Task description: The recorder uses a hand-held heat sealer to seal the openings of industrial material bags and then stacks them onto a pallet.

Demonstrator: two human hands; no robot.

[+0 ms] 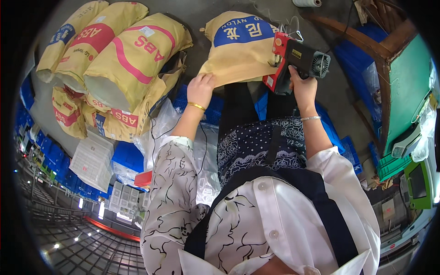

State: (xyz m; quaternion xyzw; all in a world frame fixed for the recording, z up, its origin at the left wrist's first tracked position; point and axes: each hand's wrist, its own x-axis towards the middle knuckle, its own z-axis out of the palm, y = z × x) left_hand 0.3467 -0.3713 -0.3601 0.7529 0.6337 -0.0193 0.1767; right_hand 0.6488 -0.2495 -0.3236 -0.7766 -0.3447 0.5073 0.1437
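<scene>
grey floor stretches ahead, stuffed sacks left of the hands. the left hand pinches the near edge of a tan bag between both hands; the right hand grips a red-and-black sewing machine at that edge. it looks like stitching; next calls for keeping the edge taut.

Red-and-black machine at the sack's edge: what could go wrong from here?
The left hand pinches the sack near one corner, so the stretch of edge toward the machine could sag or crease. Only the right hand grips the machine, so it might tilt off line.
</scene>
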